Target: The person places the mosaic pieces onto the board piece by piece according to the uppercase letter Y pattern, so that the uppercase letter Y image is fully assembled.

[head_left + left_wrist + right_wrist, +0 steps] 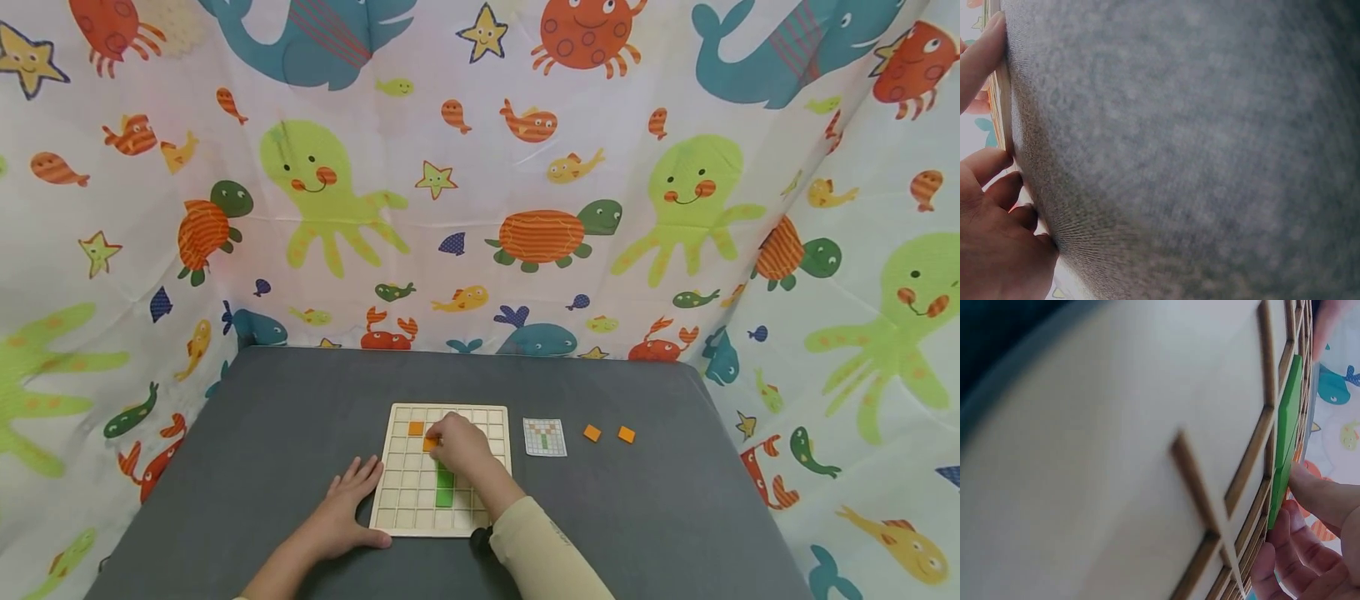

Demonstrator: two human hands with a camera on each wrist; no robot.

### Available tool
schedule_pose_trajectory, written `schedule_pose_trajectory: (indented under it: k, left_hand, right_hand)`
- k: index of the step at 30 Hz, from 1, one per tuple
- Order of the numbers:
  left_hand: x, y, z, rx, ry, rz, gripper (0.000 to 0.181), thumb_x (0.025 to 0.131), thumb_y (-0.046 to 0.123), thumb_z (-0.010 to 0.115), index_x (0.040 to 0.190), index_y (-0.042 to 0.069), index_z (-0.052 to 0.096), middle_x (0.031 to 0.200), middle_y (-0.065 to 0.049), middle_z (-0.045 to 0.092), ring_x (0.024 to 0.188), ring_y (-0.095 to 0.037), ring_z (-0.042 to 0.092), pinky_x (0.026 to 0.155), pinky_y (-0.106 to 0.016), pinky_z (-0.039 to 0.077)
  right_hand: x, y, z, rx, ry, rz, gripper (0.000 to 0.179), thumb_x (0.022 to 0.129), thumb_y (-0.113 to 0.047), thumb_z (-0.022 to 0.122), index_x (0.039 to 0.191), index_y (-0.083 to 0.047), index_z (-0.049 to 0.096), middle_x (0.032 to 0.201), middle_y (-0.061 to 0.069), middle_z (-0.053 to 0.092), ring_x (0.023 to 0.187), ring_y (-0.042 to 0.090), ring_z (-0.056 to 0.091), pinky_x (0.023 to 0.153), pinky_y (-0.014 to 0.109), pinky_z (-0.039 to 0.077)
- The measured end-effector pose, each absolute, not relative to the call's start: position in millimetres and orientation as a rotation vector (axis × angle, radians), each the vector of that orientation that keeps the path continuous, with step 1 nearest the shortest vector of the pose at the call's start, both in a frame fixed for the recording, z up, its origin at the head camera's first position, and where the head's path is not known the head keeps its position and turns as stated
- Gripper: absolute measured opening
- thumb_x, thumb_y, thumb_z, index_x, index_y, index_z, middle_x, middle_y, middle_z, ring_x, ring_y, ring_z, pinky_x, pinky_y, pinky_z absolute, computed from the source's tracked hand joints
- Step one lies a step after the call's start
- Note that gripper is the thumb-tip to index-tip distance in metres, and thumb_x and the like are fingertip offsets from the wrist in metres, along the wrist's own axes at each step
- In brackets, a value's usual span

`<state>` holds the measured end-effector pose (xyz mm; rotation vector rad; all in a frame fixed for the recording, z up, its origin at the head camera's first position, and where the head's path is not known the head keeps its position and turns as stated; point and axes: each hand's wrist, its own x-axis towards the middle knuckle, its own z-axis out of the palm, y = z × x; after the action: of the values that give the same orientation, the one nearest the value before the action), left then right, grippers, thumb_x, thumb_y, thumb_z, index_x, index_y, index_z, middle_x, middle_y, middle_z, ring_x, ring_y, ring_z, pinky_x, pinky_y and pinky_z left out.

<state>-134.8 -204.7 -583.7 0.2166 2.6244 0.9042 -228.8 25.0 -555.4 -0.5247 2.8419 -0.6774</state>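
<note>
- Right sleeve (547, 550): nearest the camera, beside the board's lower right corner.
- Right hand (463, 448): thumb and fingers pinch an orange tile (429, 445) at the grid board (405, 500), above two green tiles (445, 497).
- Left hand (341, 517): apart from the right; fingers spread against the board's left edge.
- Pattern card (545, 450), two loose orange tiles (592, 432): right of the board, on the table (660, 517).

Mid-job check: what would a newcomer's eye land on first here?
Probably the white fabric backdrop printed with bright sea creatures, behind and beside the grey table. Next, the pale square wooden grid board on that table, with the right hand touching an orange square tile and the left hand at the near left corner. Then two loose orange square tiles, right of the small white pattern card.
</note>
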Motion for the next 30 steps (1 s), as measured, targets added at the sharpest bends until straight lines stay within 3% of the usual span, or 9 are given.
schedule_pose_trajectory:
  k: [9,14,30]
  left_hand:
    - [-136,-206,-583,0.223,2.630,0.885,0.126,0.058,0.053,0.093,0.159,0.009,0.031,0.168,-0.013,0.022,0.156,-0.041,0.005,0.120,-0.067,0.006]
    - [-137,-208,-586,0.217,2.631,0.871,0.127,0.057,0.055,0.093,0.159,0.010,0.031,0.168,-0.012,0.022,0.156,-0.041,0.006,0.120,-0.067,0.007]
    - [-137,-206,-588,0.232,2.620,0.876,0.127,0.058,0.055,0.092,0.159,0.009,0.031,0.168,-0.013,0.022,0.156,-0.042,0.006,0.120,-0.067,0.007]
  right_hand:
    - [-227,34,-548,-0.476,2.809,-0.862,0.030,0.088,-0.014,0.078,0.118,-0.017,0.076,0.116,0.005,0.067,0.099,0.023,0.066,0.076,0.037,0.056]
    - [-224,40,-543,-0.466,2.757,-1.047,0.029,0.090,-0.013,0.076,0.119,-0.014,0.075,0.126,0.008,0.063,0.092,0.020,0.066,0.069,0.032,0.054]
    - [-206,79,-530,-0.452,2.837,-1.193,0.033,0.090,-0.013,0.076,0.122,-0.016,0.073,0.123,0.006,0.067,0.086,0.016,0.067,0.067,0.028,0.054]
